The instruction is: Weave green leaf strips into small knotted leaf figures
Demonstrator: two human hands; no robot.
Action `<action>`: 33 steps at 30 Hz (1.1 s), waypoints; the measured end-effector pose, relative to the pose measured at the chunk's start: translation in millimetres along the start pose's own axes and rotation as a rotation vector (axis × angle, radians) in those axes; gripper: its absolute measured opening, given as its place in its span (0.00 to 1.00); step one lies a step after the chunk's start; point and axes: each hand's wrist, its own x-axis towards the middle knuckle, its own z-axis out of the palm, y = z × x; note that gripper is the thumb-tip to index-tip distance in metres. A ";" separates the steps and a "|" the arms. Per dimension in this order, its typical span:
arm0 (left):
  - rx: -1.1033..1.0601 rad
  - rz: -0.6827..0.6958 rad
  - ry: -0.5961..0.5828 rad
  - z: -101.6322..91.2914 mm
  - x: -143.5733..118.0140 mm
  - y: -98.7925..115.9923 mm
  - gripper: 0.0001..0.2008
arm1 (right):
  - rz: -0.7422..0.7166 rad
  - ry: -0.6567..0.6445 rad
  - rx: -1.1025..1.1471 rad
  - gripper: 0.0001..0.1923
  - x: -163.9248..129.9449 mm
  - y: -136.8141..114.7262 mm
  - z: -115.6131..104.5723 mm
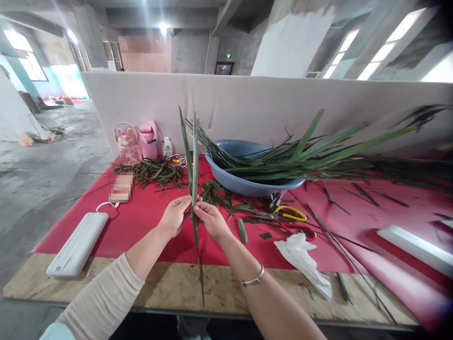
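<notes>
My left hand (175,215) and my right hand (211,219) meet over the red table cover (141,222), both pinching a long green palm leaf (194,156). The leaf stands nearly upright, split into two narrow blades at the top, and its thin stem hangs down past the table's front edge. A silver bangle sits on my right wrist. A blue basin (247,186) behind my hands carries a bundle of long green leaves (311,151) that stretch far to the right.
Yellow-handled scissors (290,213) and red-handled scissors (300,230) lie right of my hands, near a crumpled white tissue (300,257). A white power bank (78,243) lies front left. Pink bottles (139,141) and leaf scraps (155,172) stand at the back left, before a white partition (247,104).
</notes>
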 end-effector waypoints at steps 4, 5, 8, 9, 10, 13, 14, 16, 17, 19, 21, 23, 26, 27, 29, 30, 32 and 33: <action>-0.027 0.037 -0.009 -0.8 -0.2 6.2 0.12 | -0.005 0.016 -0.054 0.15 0.3 -3.0 -0.8; -0.048 0.047 -0.013 -1.4 0.1 8.2 0.12 | -0.001 0.017 -0.048 0.15 -0.2 -3.6 -0.8; -0.097 0.081 0.003 -3.4 1.3 14.6 0.15 | 0.040 -0.027 -0.068 0.16 -2.3 -4.4 -0.6; -0.094 0.090 0.019 -4.1 1.7 16.8 0.16 | 0.057 -0.052 -0.086 0.16 -3.0 -4.3 -0.4; -0.084 0.094 0.040 -4.7 2.1 18.8 0.16 | 0.073 -0.075 -0.105 0.16 -3.7 -4.1 0.0; -0.076 0.084 0.103 -5.8 3.8 23.4 0.14 | 0.092 -0.105 -0.133 0.16 -4.7 -3.0 1.1; -0.096 0.073 0.121 -6.1 4.5 24.2 0.13 | 0.087 -0.105 -0.131 0.16 -4.7 -2.6 1.5; -0.163 0.044 0.138 -6.5 6.0 24.1 0.11 | 0.069 -0.102 -0.111 0.16 -4.6 -1.9 2.2; -0.198 0.028 0.138 -6.6 6.6 23.4 0.10 | 0.059 -0.098 -0.094 0.15 -4.5 -1.4 2.5; -0.235 0.013 0.133 -6.3 6.9 21.3 0.09 | 0.046 -0.083 -0.057 0.15 -4.3 -0.5 2.9; -0.215 0.036 0.118 -4.9 5.7 18.9 0.08 | 0.047 -0.063 -0.022 0.15 -3.9 0.4 2.8; -0.168 0.075 0.077 -2.3 3.0 17.1 0.08 | 0.055 -0.044 0.008 0.15 -3.3 1.0 2.2; -0.105 0.116 -0.019 1.5 -1.3 16.2 0.09 | 0.058 -0.032 0.047 0.14 -2.6 1.1 0.7; -0.092 0.120 -0.043 2.3 -2.3 16.3 0.10 | 0.056 -0.034 0.052 0.14 -2.6 0.9 0.3; -0.082 0.119 -0.067 2.5 -3.4 16.8 0.10 | 0.058 -0.047 0.057 0.14 -3.0 0.6 -0.4; -0.084 0.115 -0.073 2.0 -3.5 17.0 0.10 | 0.065 -0.057 0.059 0.14 -3.4 0.4 -0.6; -0.097 0.100 -0.075 0.6 -3.2 17.4 0.09 | 0.082 -0.073 0.072 0.14 -4.0 0.4 -0.7; -0.105 0.089 -0.075 -0.2 -2.8 17.5 0.09 | 0.089 -0.079 0.080 0.14 -4.3 0.4 -0.8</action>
